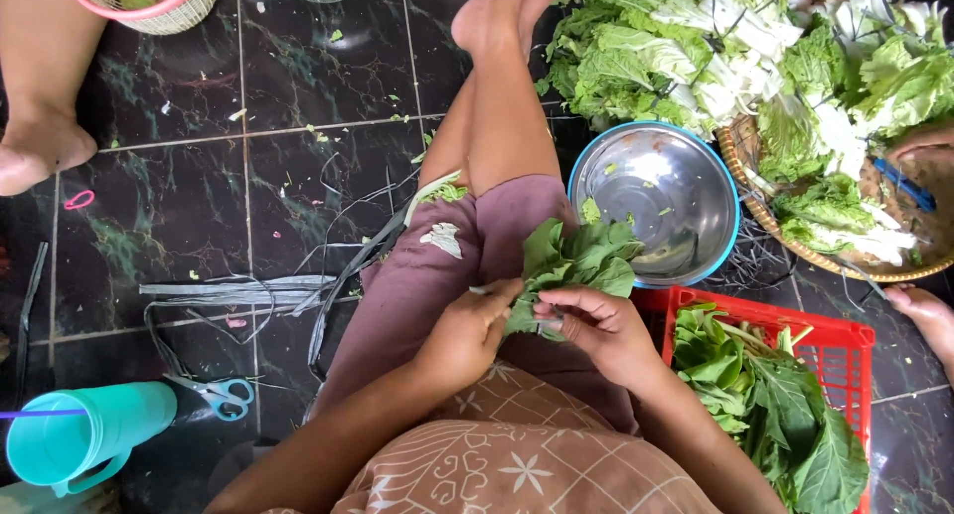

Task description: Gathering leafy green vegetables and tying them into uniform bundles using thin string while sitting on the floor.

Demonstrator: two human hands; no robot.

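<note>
Dark marble floor tiles (199, 206), leaf scraps (318, 134) scattered.

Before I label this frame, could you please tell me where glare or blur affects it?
Head view: daylight glare in the steel bowl and on the pale cabbage leaves; hands and leafy bunch sharp; edges bend slightly.

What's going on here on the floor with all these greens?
A person sitting on the dark tiled floor holds a bunch of green leaves over their lap, left hand and right hand both gripping the stems. A steel bowl sits ahead nearly empty, and a red crate of leaves sits at their right.
</note>
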